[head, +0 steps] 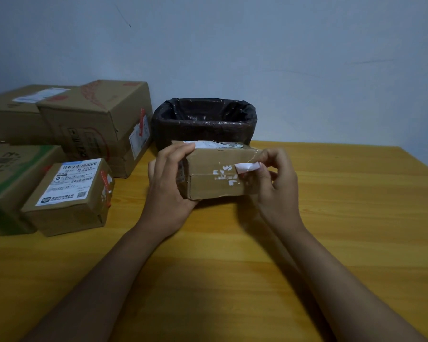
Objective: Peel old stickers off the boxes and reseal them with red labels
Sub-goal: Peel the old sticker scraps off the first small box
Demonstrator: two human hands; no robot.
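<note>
A small brown cardboard box (215, 180) stands tilted on the wooden table (331, 243) in front of me. My left hand (167, 183) grips its left end, fingers curled over the top edge. My right hand (273, 177) pinches a white sticker strip (246, 167) that is partly lifted from the box's front face at its right end. Torn white sticker scraps (224, 175) still cling to the front face. A white label (208, 145) lies on the box's top.
A dark basket lined with a black bag (204, 122) stands right behind the box. Several cardboard boxes sit at the left: a small one with a white shipping label and a red label (69, 196), a large one (97, 124), and others behind.
</note>
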